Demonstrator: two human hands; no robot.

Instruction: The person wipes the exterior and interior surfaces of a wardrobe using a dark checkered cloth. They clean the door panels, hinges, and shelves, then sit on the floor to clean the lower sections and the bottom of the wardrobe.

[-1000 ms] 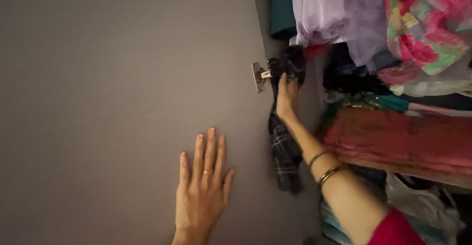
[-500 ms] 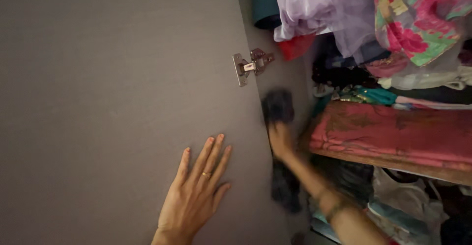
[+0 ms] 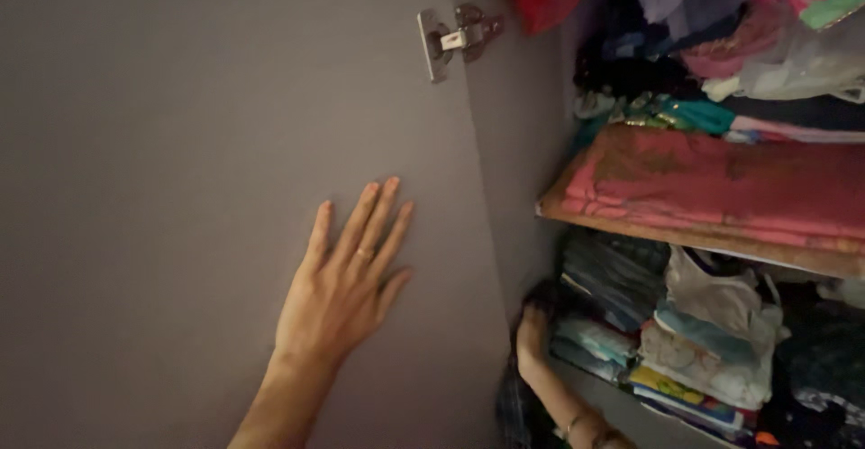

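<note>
Two hands show in the frame. Your left hand (image 3: 347, 287) lies flat and fully open against the grey wardrobe door (image 3: 180, 188) at lower centre, five fingers spread, one ring on it, gripping nothing. Your right hand (image 3: 532, 336) reaches low at lower right, curled into a dark cloth (image 3: 518, 413) beside the stack of folded clothes (image 3: 685, 341); you cannot tell how tightly it closes. One metal hinge (image 3: 455, 39) sits at upper centre. One wooden shelf (image 3: 694, 237) carries a red folded fabric (image 3: 721, 183), with more garments piled above.
</note>
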